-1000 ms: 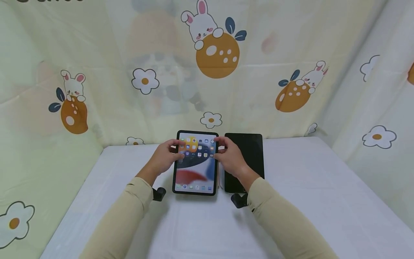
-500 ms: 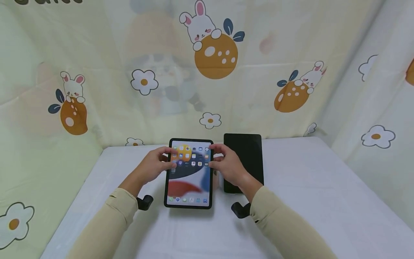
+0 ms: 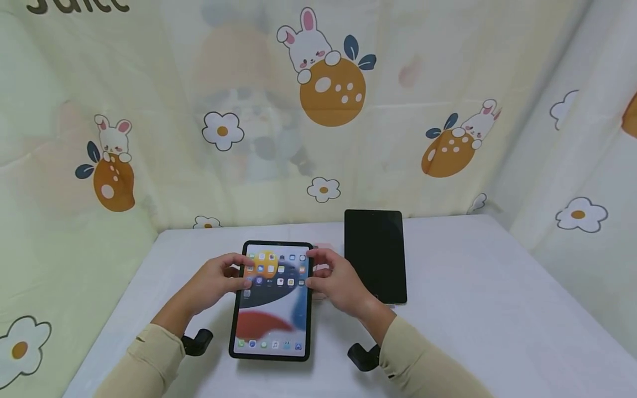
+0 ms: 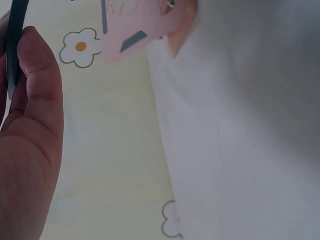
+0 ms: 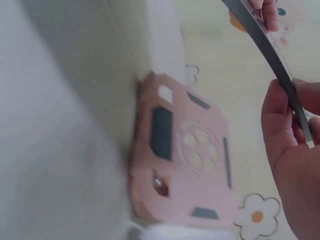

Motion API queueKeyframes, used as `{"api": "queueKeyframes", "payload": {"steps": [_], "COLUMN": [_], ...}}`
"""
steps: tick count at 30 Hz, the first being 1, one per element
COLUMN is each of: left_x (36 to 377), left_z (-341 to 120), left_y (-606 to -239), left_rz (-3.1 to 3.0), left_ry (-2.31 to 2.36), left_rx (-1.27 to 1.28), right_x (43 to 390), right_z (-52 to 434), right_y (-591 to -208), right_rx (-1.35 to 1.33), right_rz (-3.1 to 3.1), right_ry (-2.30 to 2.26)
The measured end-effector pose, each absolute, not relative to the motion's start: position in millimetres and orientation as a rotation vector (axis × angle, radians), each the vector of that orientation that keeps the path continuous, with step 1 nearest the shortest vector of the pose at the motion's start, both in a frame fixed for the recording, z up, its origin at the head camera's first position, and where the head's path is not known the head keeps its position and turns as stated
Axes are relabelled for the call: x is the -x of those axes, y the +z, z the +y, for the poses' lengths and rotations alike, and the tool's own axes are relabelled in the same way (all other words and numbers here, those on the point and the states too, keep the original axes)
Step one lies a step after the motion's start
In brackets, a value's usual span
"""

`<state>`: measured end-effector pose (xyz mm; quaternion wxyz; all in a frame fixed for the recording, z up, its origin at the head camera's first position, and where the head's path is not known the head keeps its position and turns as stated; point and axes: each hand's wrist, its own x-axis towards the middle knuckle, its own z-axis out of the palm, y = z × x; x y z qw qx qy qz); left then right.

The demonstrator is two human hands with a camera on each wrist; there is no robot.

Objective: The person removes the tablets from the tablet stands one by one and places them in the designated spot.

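The white surface (image 3: 448, 331) carried everything, closed in by a curtain (image 3: 149, 83) printed with rabbits and flowers along its far and side edges. Held above the near middle of that surface was a lit tablet (image 3: 273, 301), screen up and showing rows of app icons. It was tipped, its far end raised and its near end low toward the near edge. The left hand (image 3: 219, 279) pinched its left long edge and the right hand (image 3: 335, 282) its right long edge, thumbs curled over the glass and fingers under the back.

The tablet looked a thin, rigid slab, probably moderate in weight, with slick glass and a smooth frame that could slip, and a screen that would crack if dropped. The two long edges, gripped opposite each other as they were, seemed the sound place to hold it.

A second dark tablet (image 3: 375, 257), screen off, lay flat toward the far edge, just right of the lit one and apart from both hands.

A pink stand or case (image 5: 182, 150) lay on the surface below the lit tablet; its exact kind was hard to tell. No container was in sight.
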<state>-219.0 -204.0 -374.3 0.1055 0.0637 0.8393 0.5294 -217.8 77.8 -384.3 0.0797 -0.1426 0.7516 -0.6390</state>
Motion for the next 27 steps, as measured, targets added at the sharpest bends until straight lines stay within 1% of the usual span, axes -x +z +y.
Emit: {"api": "queueKeyframes", "payload": {"steps": [7, 16, 27], "left_x": [204, 190, 187], "left_z": [-220, -242, -265], "left_y": [-387, -409, -422], "left_rz": [2.426, 2.424, 2.411], "left_ry": [1.578, 1.555, 1.566], "left_rx": [-0.16, -0.036, -0.036], "right_x": [208, 202, 203], "right_z": [62, 37, 11], "right_y": [-400, -419, -432], "right_rx": [0.446, 0.401, 0.39], "right_rz": [2.16, 2.138, 2.118], "right_ry": [-1.929, -1.914, -1.911]}}
